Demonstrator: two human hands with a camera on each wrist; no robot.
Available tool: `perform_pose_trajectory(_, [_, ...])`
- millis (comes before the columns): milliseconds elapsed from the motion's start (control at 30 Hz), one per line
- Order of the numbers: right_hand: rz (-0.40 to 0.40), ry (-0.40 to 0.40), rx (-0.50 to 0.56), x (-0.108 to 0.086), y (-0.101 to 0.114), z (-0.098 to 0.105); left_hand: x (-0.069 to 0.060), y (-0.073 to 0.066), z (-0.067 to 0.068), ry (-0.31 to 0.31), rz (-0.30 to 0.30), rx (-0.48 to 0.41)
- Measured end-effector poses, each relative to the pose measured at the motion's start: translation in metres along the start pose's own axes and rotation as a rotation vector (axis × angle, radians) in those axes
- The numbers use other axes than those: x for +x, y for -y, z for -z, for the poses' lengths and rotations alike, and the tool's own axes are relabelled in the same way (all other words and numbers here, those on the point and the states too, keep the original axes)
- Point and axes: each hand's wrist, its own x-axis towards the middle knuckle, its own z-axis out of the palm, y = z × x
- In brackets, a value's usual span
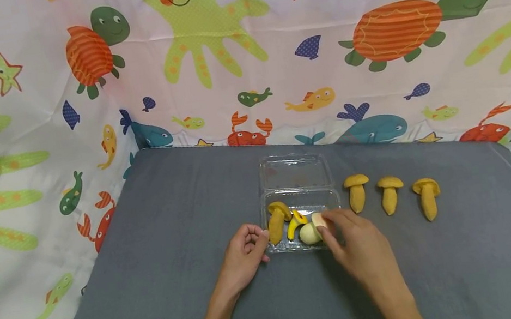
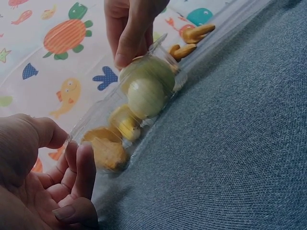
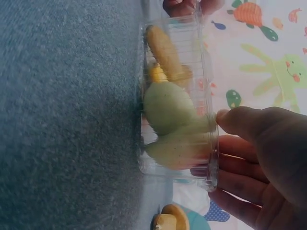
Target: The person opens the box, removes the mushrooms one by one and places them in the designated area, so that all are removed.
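Observation:
A clear plastic clamshell box (image 1: 267,199) lies with its lid flipped back. My left hand (image 1: 245,250) pinches the box's near-left rim between thumb and fingers. Inside, from left to right, are a brownish-yellow toy mushroom (image 1: 276,225), a small bright yellow curved piece (image 1: 297,223) and a pale green rounded piece (image 1: 309,234). My right hand (image 1: 359,240) reaches over the right part of the box and pinches a second pale piece (image 1: 318,220) there. In the right wrist view this second pale piece (image 3: 180,149) shows through the wall, against the first.
Right of the box, a row of toy mushrooms (image 1: 389,194) lies on the grey cloth-covered table (image 1: 169,211). The transparent lid (image 1: 294,171) rests behind the box. A curtain (image 1: 238,46) printed with sea animals hangs along the table's back and left sides.

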Motion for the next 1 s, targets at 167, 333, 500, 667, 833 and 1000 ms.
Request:
perform_pose_trajectory(167, [-0.004,-0.004,0.001,-0.0016,0.0009,-0.0028,-0.0006,-0.0002,-0.0001,0.002,-0.002,-0.003])
perform_pose_trajectory(333, [-0.005,0.004,0.006,-0.0021,0.0023,-0.0043,-0.0014,-0.0004,-0.0001,0.009,0.003,-0.004])
perform_pose_trajectory(500, [-0.003,0.015,-0.003,-0.0019,0.0036,-0.005,-0.0013,-0.0005,-0.0001,0.006,0.004,-0.002])
perform_pose_trajectory(667, [0.007,0.013,-0.009,-0.0027,0.0044,-0.0052,-0.0013,-0.0009,0.0001,0.007,0.007,0.003])
perform_pose_trajectory(833, [-0.005,0.021,-0.012,-0.0017,0.0059,-0.0053,-0.0017,-0.0023,-0.0002,0.0,0.009,0.001])
perform_pose_trajectory(1000, [-0.023,0.027,-0.033,-0.0003,0.0079,-0.0064,-0.0018,-0.0021,-0.0001,0.005,0.014,-0.001])
